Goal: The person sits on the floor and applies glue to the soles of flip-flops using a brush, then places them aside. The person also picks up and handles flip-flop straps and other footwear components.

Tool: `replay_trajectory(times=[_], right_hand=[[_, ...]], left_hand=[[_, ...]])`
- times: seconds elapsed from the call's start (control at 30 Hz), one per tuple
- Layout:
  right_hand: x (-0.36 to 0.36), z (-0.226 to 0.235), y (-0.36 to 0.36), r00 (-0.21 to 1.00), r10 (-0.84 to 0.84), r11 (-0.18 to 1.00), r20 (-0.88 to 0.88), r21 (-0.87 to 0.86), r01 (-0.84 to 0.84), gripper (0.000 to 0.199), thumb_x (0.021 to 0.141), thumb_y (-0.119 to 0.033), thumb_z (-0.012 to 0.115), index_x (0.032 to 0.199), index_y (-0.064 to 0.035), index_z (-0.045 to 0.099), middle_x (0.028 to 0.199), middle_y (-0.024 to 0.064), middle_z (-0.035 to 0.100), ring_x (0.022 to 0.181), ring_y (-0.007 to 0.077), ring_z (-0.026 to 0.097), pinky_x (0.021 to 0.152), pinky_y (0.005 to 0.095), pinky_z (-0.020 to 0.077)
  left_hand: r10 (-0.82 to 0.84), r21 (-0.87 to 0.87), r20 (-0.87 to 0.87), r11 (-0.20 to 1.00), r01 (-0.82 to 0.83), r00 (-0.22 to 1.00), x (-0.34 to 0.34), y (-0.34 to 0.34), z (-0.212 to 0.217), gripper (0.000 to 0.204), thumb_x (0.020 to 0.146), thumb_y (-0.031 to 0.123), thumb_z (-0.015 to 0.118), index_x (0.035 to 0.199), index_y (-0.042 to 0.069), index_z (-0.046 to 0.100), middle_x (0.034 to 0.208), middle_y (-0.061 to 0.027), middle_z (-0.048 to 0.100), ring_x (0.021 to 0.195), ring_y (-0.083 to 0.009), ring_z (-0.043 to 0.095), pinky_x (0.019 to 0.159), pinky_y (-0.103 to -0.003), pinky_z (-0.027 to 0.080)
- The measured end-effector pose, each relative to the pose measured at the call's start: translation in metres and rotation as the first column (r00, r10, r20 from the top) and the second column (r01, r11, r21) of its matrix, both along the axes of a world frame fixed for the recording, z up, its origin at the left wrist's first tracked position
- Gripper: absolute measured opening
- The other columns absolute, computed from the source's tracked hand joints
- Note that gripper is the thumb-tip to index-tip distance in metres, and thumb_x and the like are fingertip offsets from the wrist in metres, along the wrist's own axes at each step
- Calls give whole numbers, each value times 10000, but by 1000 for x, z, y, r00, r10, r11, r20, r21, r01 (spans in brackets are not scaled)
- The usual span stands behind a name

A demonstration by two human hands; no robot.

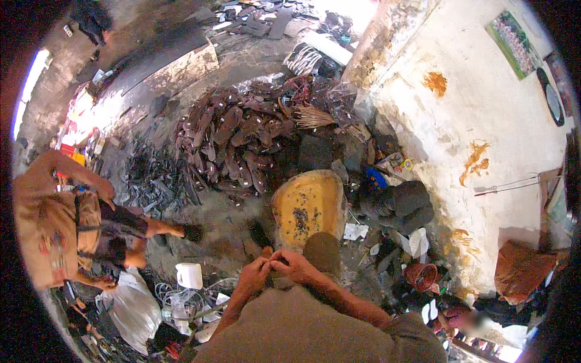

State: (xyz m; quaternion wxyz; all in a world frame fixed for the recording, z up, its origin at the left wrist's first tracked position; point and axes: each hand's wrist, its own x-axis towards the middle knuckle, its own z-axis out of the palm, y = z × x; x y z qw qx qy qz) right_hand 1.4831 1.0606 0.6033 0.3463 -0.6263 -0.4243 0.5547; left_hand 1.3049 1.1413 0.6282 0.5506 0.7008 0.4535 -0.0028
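The left hand and the right hand meet in front of the person's belly, fingers curled in and the tips close together; whether anything small is pinched between them, I cannot tell. Just beyond the fingertips, slightly to the right, is a rounded yellow board, the thing nearest the hands, with small dark bits scattered over its middle and lower part. To its right a white scrap of paper lies on the floor, near some dark rounded bundles and a blue object. Beyond the board spreads a big heap of dark brown sole-shaped pieces, with a fan of thin pale sticks at its right side. On the left, a white jug stands near a tangle of pale strips and a shiny grey sack, and another person is bent over nearby. At the right, a reddish basket sits below the pale, orange-stained wall, which carries a picture and an oval mirror higher up
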Motion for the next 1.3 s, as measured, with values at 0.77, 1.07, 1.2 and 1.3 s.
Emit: replay_trajectory(times=[0.77, 1.07, 1.2, 1.3], right_hand=[[53, 45, 226, 969, 226, 965, 98, 111, -237, 219, 985, -225, 663, 1052, -18, 684, 947, 63, 715, 869, 151, 647, 789, 308, 524], [-65, 47, 370, 759, 636, 747, 139, 137, -651, 321, 970, -312, 658, 1074, -8, 660, 999, 119, 704, 925, 199, 653, 838, 349, 515], [-154, 68, 428, 540, 827, 533, 157, 88, -841, 322, 989, -317, 640, 1083, -9, 644, 979, 126, 701, 925, 214, 657, 822, 359, 515], [-214, 76, 461, 418, 891, 411, 178, 78, -908, 318, 998, -317, 629, 1074, -9, 634, 978, 128, 701, 922, 216, 658, 813, 362, 515]], left_hand=[[80, 48, -108, 996, -75, 991, 28, 179, 24, 397, 1043, 410, 479, 1142, 57, 630, 1034, -188, 707, 947, -400, 680, 817, -481, 524], [383, 153, 85, 907, -392, 920, -95, 236, 7, 381, 1062, 406, 505, 1123, 56, 640, 1002, -174, 716, 896, -336, 695, 781, -431, 534], [617, 129, 82, 772, -623, 782, -166, 241, 27, 367, 1071, 409, 514, 1149, 77, 650, 967, -125, 723, 875, -252, 691, 771, -398, 528], [779, 30, 201, 601, -799, 594, -204, 243, -6, 360, 1070, 397, 524, 1158, 73, 656, 967, -111, 723, 865, -229, 680, 762, -394, 527]])
